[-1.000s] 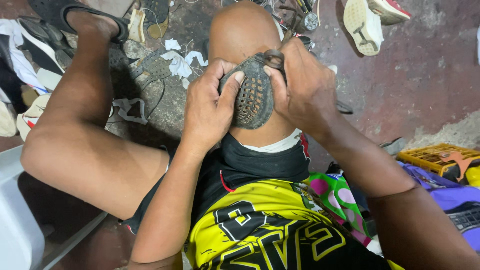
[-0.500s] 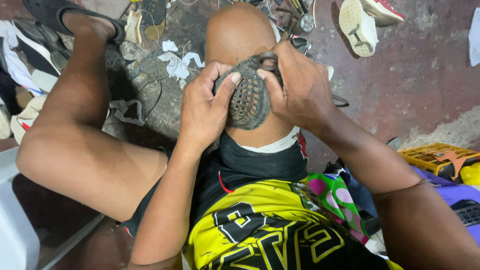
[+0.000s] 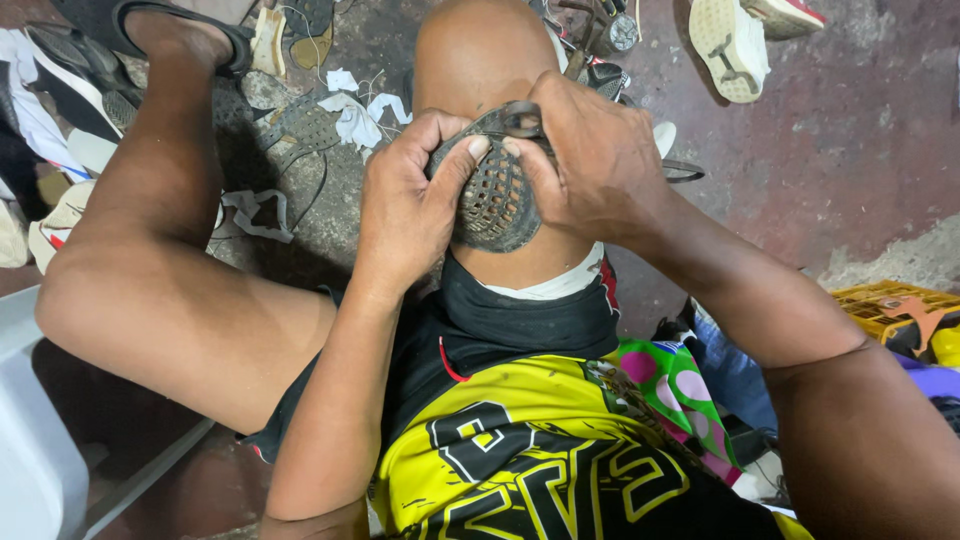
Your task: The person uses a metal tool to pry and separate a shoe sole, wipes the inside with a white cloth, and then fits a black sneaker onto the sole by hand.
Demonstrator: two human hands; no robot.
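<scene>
We press rubber sole [image 3: 497, 200] on knee [image 3: 480, 60]: left hand [image 3: 405, 205] and right hand [image 3: 590, 160] flank sole, fingers curled, gripping its edges, thumbs meeting on top.

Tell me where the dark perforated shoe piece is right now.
In the head view, the dark perforated shoe piece sits at upper centre, pressed against the person's right knee and held between the left hand and the right hand.
</scene>
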